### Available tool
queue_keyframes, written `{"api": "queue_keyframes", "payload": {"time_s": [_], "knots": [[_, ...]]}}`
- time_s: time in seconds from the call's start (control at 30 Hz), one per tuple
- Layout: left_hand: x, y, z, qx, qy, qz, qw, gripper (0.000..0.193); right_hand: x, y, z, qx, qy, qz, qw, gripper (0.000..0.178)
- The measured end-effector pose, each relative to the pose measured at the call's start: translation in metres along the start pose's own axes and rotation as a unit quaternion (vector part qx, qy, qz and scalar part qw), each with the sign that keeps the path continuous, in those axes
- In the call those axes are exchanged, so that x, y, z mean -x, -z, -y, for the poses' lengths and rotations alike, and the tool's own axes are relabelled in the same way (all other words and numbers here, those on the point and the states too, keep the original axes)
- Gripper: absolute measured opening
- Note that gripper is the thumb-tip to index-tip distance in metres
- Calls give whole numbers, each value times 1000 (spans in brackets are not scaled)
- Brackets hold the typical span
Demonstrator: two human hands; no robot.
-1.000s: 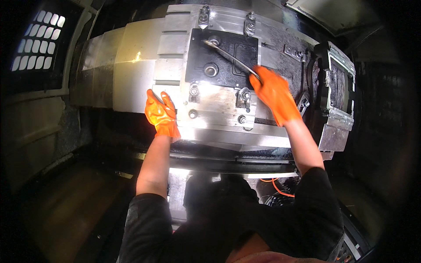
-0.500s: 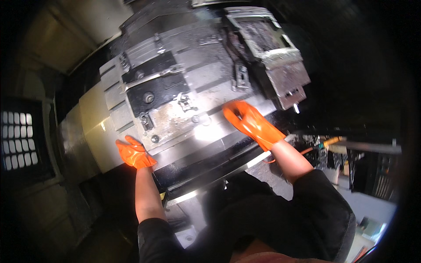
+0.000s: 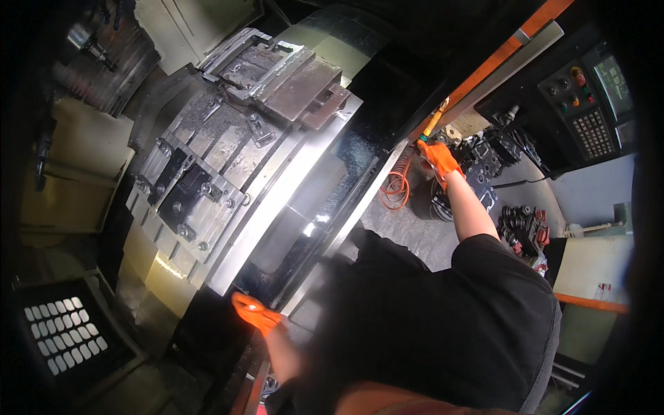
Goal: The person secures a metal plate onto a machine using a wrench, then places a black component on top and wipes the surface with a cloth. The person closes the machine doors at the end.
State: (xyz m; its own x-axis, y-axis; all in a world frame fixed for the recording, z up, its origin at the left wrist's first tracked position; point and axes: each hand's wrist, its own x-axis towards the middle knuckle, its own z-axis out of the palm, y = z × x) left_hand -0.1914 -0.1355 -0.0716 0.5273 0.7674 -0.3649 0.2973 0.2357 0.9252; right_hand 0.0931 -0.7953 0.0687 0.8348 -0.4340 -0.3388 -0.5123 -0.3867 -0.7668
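Note:
Both my hands wear orange rubber gloves. My left hand (image 3: 256, 314) rests near the lower end of the machine's front edge, fingers stretched out and holding nothing. My right hand (image 3: 441, 162) is out to the right, its fingers closed at the green end of a yellow air gun (image 3: 433, 123). A coiled orange hose (image 3: 395, 190) hangs beside that hand. At the left lies the slotted metal machine table (image 3: 238, 166). Bolted onto it is a fixture plate (image 3: 177, 207) with clamps, and a rusty brown vise-like block (image 3: 304, 93) sits at its far end.
A control panel (image 3: 588, 104) with buttons and a screen stands at the far right. Dark metal parts (image 3: 481, 176) are piled below it, with more red and black pieces (image 3: 526, 232) nearer. A metal sill (image 3: 346, 232) runs between my body and the machine table.
The view has turned toward the right. My right hand has left the machine table and reached the air gun. My left hand has come back from the fixture plate to the machine's edge.

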Motion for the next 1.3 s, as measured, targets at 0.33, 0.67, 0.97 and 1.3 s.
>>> {"api": "queue_keyframes", "payload": {"time_s": [0.33, 0.67, 0.97, 1.3], "knots": [[148, 65, 18, 217, 176, -104, 955, 58, 20, -20, 61, -89, 374, 16, 923, 21], [139, -88, -188, 531, 17, -14, 847, 75, 156, -97, 153, 64, 215, 503, 835, 47], [167, -111, -225, 641, 1, -77, 764, 74, 109, -103, 187, 259, 414, 496, 718, 45], [145, -100, -213, 644, 24, -36, 764, 81, 149, -39, 249, 177, 207, 741, 614, 79]]}}
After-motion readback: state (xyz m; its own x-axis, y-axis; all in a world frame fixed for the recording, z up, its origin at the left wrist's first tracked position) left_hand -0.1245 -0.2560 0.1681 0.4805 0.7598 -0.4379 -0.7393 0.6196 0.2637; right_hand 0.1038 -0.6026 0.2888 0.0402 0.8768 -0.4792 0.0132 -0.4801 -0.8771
